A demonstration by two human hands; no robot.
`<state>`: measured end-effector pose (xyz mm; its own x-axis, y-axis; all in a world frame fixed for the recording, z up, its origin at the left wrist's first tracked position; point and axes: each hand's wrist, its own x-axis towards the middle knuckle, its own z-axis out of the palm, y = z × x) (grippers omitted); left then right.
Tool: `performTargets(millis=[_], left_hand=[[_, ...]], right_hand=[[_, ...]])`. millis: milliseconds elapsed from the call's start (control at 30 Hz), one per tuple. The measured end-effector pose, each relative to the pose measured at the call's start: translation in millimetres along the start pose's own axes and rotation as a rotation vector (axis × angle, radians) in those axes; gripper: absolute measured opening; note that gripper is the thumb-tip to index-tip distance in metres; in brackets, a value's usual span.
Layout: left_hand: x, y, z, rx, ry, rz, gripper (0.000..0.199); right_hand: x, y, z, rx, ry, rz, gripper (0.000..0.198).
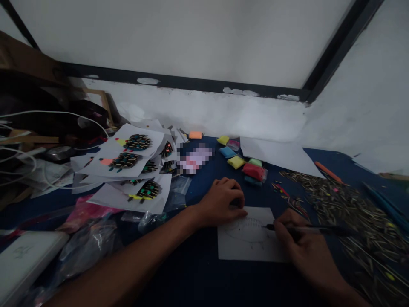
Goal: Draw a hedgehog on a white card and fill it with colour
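Observation:
My right hand [302, 243] is closed around a dark pen [316, 230]. Its tip touches a small white sheet of paper [236, 251] on the blue table. Drawn on that sheet is a rounded animal outline [246, 230] with short legs and a row of small marks along its back. My left hand [222, 202] rests at the sheet's top left corner, fingers bent and thumb apart from them, gripping nothing I can see. Right of the sheet spreads a heap of striped seed shells [348, 209].
Sheets with seed-covered hedgehogs [137, 143] lie stacked at left, near clear plastic bags [92, 243] and a white box [28, 264]. Coloured clay packets [254, 170] sit beyond my hands. An orange tool [329, 172] and larger white paper [277, 153] lie near the wall.

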<state>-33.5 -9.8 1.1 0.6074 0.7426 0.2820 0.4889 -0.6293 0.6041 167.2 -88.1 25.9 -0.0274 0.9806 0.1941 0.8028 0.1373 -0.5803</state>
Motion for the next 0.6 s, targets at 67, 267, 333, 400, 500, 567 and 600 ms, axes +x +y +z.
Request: performTargets(millis=[67, 267, 333, 400, 500, 567, 600], left_hand=[[-0.1, 0.2, -0.3, 0.005, -0.001, 0.003, 0.015], [-0.1, -0.2, -1.1, 0.007, -0.004, 0.004, 0.016], [0.0, -0.8, -0.5, 0.010, -0.002, 0.010, 0.016], [0.1, -1.3, 0.2, 0.017, -0.002, 0.010, 0.016], [0.1, -1.1, 0.7, 0.029, -0.010, 0.002, 0.016], [0.2, -0.5, 0.5, 0.029, -0.011, -0.004, 0.016], [0.2, -0.2, 0.2, 0.027, -0.011, -0.004, 0.016]], right_hand=[[-0.2, 0.2, 0.2, 0.006, 0.001, 0.004, 0.029], [-0.5, 1.7, 1.2, 0.011, 0.007, -0.039, 0.031], [-0.6, 1.6, 1.2, 0.002, 0.019, -0.043, 0.030], [-0.8, 1.2, 1.2, 0.002, 0.026, -0.045, 0.030], [-1.0, 0.6, 1.3, 0.011, 0.029, -0.044, 0.029], [-1.1, 0.3, 1.3, 0.003, 0.014, -0.035, 0.028], [-1.1, 0.0, 1.3, -0.002, 0.009, -0.030, 0.028]])
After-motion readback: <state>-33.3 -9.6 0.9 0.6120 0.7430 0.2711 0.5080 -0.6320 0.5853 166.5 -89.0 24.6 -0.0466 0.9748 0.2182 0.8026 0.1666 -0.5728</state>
